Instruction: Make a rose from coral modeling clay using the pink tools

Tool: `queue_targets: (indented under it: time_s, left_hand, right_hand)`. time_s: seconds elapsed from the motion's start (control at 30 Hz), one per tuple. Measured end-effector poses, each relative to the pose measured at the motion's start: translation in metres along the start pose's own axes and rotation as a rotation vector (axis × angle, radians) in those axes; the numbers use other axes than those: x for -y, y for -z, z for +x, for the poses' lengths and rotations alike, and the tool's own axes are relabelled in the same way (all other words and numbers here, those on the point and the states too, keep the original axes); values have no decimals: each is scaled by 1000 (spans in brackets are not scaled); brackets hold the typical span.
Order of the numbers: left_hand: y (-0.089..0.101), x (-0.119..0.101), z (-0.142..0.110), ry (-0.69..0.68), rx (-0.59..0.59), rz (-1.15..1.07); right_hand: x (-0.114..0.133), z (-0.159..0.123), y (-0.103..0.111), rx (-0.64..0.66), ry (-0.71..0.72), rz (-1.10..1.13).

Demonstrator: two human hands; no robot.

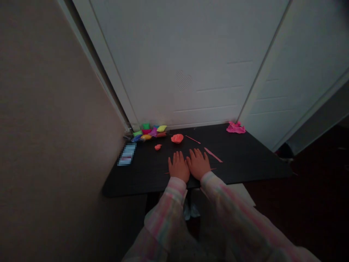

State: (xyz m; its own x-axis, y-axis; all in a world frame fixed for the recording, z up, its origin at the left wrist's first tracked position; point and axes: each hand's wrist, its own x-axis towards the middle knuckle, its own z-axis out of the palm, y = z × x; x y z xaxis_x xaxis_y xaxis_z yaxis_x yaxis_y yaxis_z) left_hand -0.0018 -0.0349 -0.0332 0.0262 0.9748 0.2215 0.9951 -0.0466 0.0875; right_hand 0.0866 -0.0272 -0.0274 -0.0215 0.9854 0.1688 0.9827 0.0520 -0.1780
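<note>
Coral-coloured and probably of soft modelling clay, a thin strand (213,169) is laid on the near part of the black tabletop (251,160), and its middle is covered by the left hand (179,169) and the right hand (199,164). Only narrow ends are seen, to the left and right of the hands; that they belong to one piece is judged, not seen. The hands are placed palms down, side by side, with the fingers (174,157) extended and slightly spread; no grip is seen, though what is under the palms is hidden. The strand is judged to be light, soft and easily torn, so it is best held gently at both ends. Farther away are placed a cup-like coral piece (177,138) with a wavy rim, a small rounded lump (158,147), a slender rod (193,139) and a flat, tapered strip (213,155). At far left, bright, pillow-shaped packets (152,131) are gathered; at far right, a crumpled pink piece (236,127) is seen.
</note>
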Motion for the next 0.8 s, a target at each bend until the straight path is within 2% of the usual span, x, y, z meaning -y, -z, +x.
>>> queue_targets:
  time_s: [0.13, 0.5, 0.63, 0.8]
  left_hand:
    - [-7, -2, 7, -2, 55, 6]
    - [-16, 2, 45, 10, 102, -22]
    - [-15, 3, 44, 5, 114, -20]
    - [-13, 2, 30, -15, 122, -20]
  right_hand:
    - [1, 8, -9, 72, -15, -9]
    - [-3, 45, -16, 70, -29, -18]
    - [-3, 44, -17, 82, -22, -20]
    - [-5, 28, -15, 81, -4, -30]
